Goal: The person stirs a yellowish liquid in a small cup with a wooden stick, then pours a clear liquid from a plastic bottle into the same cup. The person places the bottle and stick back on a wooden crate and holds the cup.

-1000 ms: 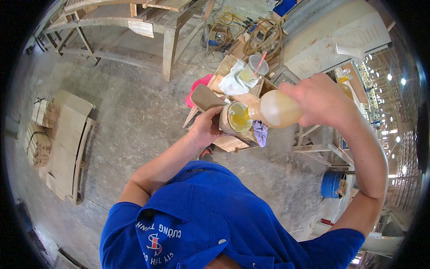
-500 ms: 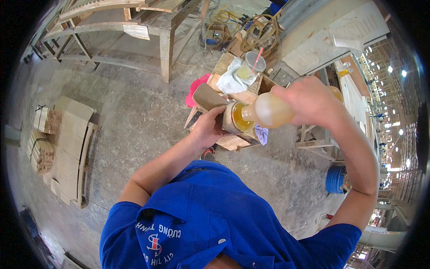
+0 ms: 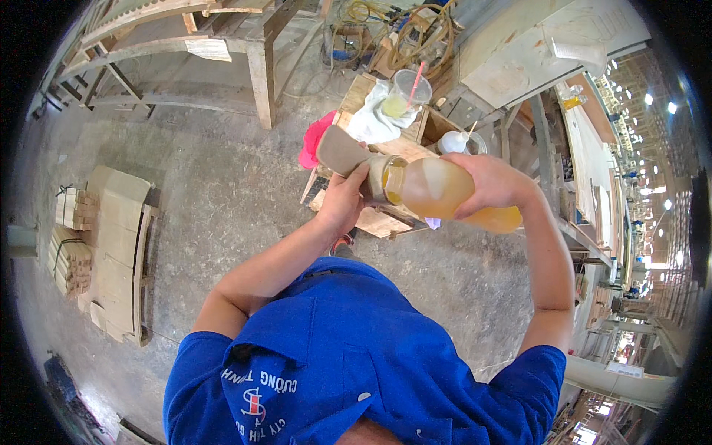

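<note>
My left hand (image 3: 345,200) is closed around a tan, round-mouthed container (image 3: 380,179), its fingers partly hidden behind it. Yellow liquid was visible inside that mouth earlier; now only a yellow sliver shows. A flat tan piece (image 3: 340,154) with rounded corners sticks out beyond the container, and I cannot tell whether the two are joined. Tilted nearly on its side, a clear plastic bottle (image 3: 437,187) of cloudy yellow liquid has its neck at the container's mouth. My right hand (image 3: 495,182) grips the bottle around its middle.
Below the hands stands a wooden crate (image 3: 377,222) with a white cloth (image 3: 374,120) and a plastic cup with a pink straw (image 3: 411,87). A white tub (image 3: 454,142) sits near it. Coiled hoses (image 3: 426,37) lie beyond; a pallet (image 3: 122,245) is at left.
The bottle's back end has swung nearer to me, and my right elbow has come inward. The neck sits closer over the container's mouth. The white tub behind has come into view.
</note>
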`<state>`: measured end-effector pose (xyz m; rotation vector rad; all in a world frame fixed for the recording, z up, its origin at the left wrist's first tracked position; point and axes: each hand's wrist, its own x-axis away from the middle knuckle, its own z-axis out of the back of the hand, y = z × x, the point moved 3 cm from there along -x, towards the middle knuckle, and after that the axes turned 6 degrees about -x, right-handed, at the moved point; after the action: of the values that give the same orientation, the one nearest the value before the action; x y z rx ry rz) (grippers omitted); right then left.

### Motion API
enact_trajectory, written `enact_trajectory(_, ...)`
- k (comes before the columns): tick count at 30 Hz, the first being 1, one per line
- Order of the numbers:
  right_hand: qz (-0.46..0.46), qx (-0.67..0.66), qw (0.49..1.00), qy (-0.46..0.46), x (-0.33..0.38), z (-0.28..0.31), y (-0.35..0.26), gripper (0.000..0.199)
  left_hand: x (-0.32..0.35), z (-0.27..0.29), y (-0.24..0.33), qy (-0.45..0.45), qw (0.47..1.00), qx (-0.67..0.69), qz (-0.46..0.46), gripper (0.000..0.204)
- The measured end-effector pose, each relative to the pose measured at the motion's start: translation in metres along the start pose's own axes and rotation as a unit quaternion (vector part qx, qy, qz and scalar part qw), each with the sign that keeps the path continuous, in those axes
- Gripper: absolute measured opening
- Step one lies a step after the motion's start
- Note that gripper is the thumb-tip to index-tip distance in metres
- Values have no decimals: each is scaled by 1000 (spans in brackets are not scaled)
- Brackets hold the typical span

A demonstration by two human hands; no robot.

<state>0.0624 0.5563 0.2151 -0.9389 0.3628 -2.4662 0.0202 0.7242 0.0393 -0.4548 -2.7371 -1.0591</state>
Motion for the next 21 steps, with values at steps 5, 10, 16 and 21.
enact_trajectory(5, 101, -394, 913, -35, -24, -43, 66, 96, -47, 11, -36, 1, 998, 0, 70, 40)
enact_trajectory(10, 178, -720, 670, -35, -42, -108, 124, 102, -91, 10, -55, -53, 985, 58, 156, 36)
enact_trajectory(16, 367, -737, 558, 98, -59, -54, 154, 113, -127, -4, -31, -83, 986, 70, 127, 42)
enact_trajectory(21, 224, -581, 630, 465, -64, 13, 221, 98, -138, 12, -18, 14, 987, 114, 113, 43)
